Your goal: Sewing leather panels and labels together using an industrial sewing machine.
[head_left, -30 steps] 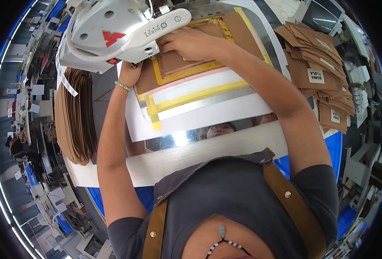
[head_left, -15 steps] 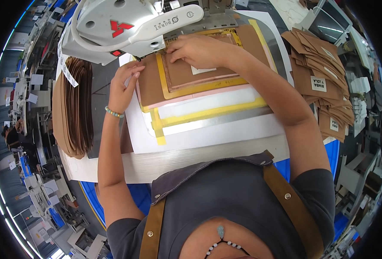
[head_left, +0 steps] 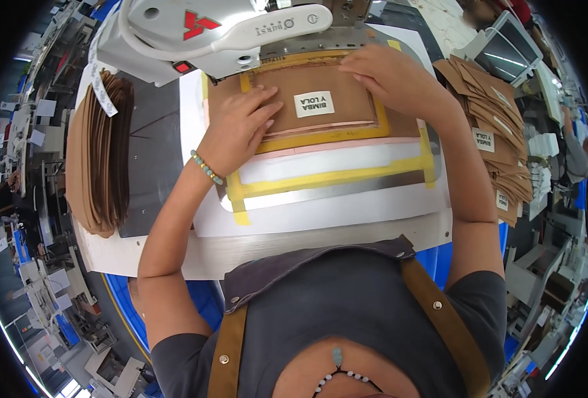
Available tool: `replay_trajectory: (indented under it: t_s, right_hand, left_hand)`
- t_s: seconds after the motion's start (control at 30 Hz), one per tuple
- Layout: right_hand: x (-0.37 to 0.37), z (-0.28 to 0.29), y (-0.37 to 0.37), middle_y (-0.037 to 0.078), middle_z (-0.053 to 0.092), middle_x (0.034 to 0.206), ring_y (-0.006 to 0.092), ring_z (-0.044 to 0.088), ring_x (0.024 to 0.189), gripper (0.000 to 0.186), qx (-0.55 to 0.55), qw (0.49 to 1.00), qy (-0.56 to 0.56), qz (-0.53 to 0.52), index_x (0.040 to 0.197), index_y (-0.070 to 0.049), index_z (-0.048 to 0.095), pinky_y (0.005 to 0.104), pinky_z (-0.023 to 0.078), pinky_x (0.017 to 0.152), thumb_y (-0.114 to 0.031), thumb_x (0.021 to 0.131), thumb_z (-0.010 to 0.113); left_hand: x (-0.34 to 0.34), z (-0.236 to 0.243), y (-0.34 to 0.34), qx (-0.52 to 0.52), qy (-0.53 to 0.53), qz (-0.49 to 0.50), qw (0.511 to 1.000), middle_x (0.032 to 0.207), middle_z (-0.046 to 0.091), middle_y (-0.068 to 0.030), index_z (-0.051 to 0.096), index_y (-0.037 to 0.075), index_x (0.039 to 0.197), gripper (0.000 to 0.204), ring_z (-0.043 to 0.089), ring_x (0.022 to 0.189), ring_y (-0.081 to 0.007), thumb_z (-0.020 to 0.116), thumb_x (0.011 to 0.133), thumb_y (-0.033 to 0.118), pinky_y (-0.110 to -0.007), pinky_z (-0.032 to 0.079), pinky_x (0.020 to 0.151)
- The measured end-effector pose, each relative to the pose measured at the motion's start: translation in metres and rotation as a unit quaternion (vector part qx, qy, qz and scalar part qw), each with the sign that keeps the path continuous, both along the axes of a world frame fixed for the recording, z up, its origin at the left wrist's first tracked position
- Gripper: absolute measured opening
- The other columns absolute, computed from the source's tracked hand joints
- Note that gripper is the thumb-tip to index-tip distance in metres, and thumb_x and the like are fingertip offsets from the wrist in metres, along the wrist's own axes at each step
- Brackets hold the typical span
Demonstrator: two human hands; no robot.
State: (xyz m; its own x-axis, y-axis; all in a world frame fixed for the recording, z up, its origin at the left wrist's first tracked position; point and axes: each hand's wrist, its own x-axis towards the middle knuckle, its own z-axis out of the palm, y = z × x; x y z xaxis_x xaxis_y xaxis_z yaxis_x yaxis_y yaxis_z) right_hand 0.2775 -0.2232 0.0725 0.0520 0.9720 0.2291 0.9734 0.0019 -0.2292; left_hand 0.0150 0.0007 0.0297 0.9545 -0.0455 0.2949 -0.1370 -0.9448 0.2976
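Observation:
A brown fabric piece with a sewn-on white label [head_left: 314, 104] lies under a yellow-edged frame [head_left: 320, 137] on the machine's work plate. My left hand [head_left: 237, 126] rests on the left side of the piece, its fingers stretched out and slightly spread. Over the frame's upper right corner is my right hand [head_left: 400, 79], fingers reaching left and the thumb apart below them; I see nothing held in it. The white sewing machine head [head_left: 221, 46] sits just above the frame, partly covering its far edge.
At the left stands a row of brown pieces [head_left: 95, 159] on edge. A pile of labelled brown pieces [head_left: 493, 119] lies at the right, below a screen [head_left: 506, 46]. White sheet and yellow tape [head_left: 334, 179] line the plate's near side. Another person [head_left: 480, 13] shows at the far right.
My left hand has moved right, onto the piece. My right hand has shifted right to the frame's corner, uncovering the white label. The view has shifted slightly.

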Motion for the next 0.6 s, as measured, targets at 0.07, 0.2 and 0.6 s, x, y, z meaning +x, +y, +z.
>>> replay_trajectory:
  t_s: [0.07,0.2,0.6]
  right_hand:
    - [0.002,-0.005,-0.019,0.009,0.072,0.124,0.0313,0.063,0.117,0.026,-0.012,0.999,-0.034,-0.016,0.12,-0.006,0.073,0.042,0.052,0.104,-0.012,0.097,0.062]
    - [-0.007,-0.032,-0.031,0.007,0.069,0.134,0.0292,0.062,0.121,0.037,-0.012,0.995,-0.094,-0.026,0.128,-0.007,0.068,0.041,0.052,0.1,-0.006,0.091,0.069]
    - [-0.026,-0.041,-0.02,0.008,0.067,0.135,0.0247,0.064,0.121,0.049,-0.025,0.974,-0.211,-0.08,0.135,-0.01,0.066,0.0389,0.051,0.09,-0.005,0.086,0.071]
  left_hand:
    - [0.006,-0.007,-0.001,0.029,0.008,0.007,1.0,0.155,0.057,-0.0119,0.066,0.008,0.14,0.043,0.052,0.144,-0.0338,0.068,0.098,0.01,-0.046,0.042,0.117]
    - [0.01,-0.018,0.0,0.1,0.028,0.026,0.994,0.159,0.054,-0.0117,0.063,0.01,0.145,0.047,0.049,0.147,-0.034,0.068,0.1,0.018,-0.048,0.04,0.118]
    - [0.009,-0.012,0.0,0.106,0.049,0.026,0.993,0.162,0.05,-0.0118,0.06,0.008,0.148,0.05,0.047,0.148,-0.0347,0.068,0.1,0.019,-0.047,0.039,0.119]
